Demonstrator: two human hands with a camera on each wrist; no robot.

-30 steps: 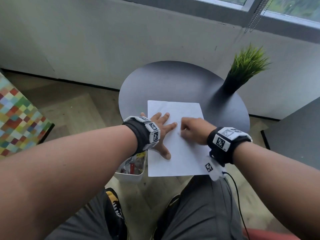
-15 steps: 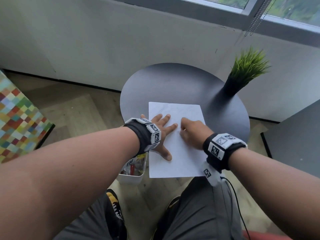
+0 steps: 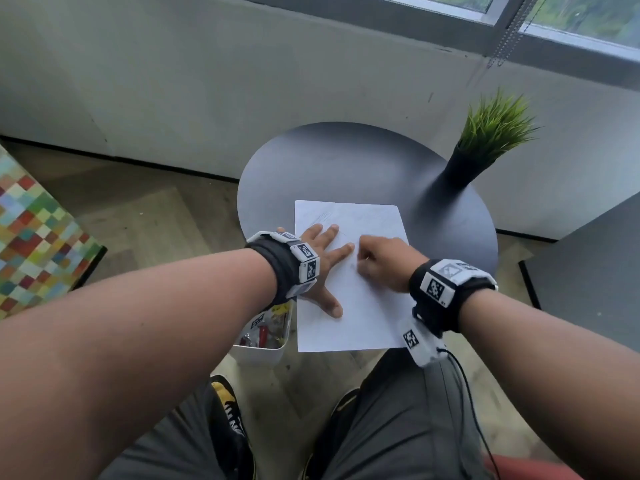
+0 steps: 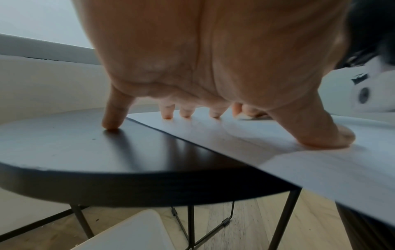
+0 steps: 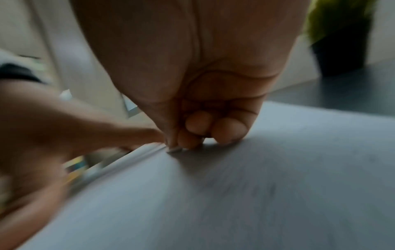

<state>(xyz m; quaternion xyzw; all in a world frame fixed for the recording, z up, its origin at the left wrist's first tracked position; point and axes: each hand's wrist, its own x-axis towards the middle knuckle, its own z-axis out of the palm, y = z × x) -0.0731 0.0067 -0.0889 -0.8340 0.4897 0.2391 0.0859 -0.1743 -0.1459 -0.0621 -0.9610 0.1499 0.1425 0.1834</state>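
A white sheet of paper (image 3: 363, 306) with faint pencil marks lies on a round dark table (image 3: 329, 168), its near end hanging over the edge. My left hand (image 3: 322, 251) is spread flat, its fingers (image 4: 186, 111) and thumb pressing the sheet (image 4: 320, 169) while the little finger rests on the table (image 4: 85, 152). My right hand (image 3: 381, 261) is curled on the middle of the paper (image 5: 235, 186). Its fingertips (image 5: 192, 142) pinch a small pale object (image 5: 174, 149) against the sheet, too blurred to name.
A green plant in a black pot (image 3: 485, 143) stands at the table's far right. A white bin (image 3: 265, 351) of small items sits on the floor under the near left edge. A chequered coloured surface (image 3: 31, 244) is at left and a dark surface (image 3: 588, 271) at right.
My right hand has shifted a little to the left across the paper, still curled. My left hand and the sheet have stayed in place.
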